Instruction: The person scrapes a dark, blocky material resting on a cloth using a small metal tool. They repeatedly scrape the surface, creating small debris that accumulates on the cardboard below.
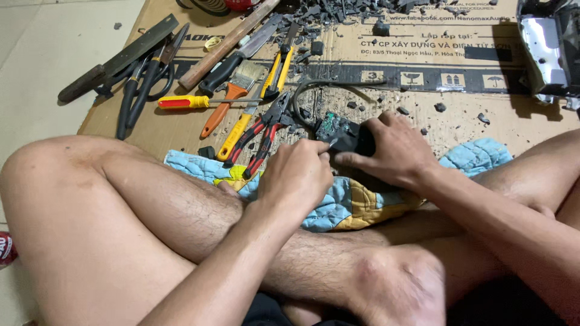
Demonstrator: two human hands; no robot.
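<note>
**Two hands on a black box, tools fanned out beyond**

Closest to the lens are the crossed bare legs [181, 229] of the person sitting on the floor, one knee up at the left, a foot tucked in at the bottom. Over them come both forearms. The left hand [296, 175] is curled shut, fingertips pinched together at the near edge of a small black box [353, 137]; whether something thin sits in that pinch I cannot tell. The right hand [393, 151] lies over the box from the right, fingers bent round it and holding it down. The box rests on a quilted cloth [338, 202] in blue and yellow, spread between the legs and the cardboard sheet [483, 115]. A green circuit board [329, 124] shows at the box's far left corner, and a black cable [314, 90] loops away from there.

Just left of the hands lie red-handled pliers [263, 136] and a yellow-handled tool [235, 136]. Farther out are an orange paintbrush [232, 96], a red and yellow screwdriver [184, 102], black shears [142, 84], a knife [238, 57], a wooden handle [226, 43] and a flat dark file [118, 59]. Black crumbs of broken plastic [344, 12] litter the far edge, and a silvery casing [547, 45] sits in the top right corner.
</note>
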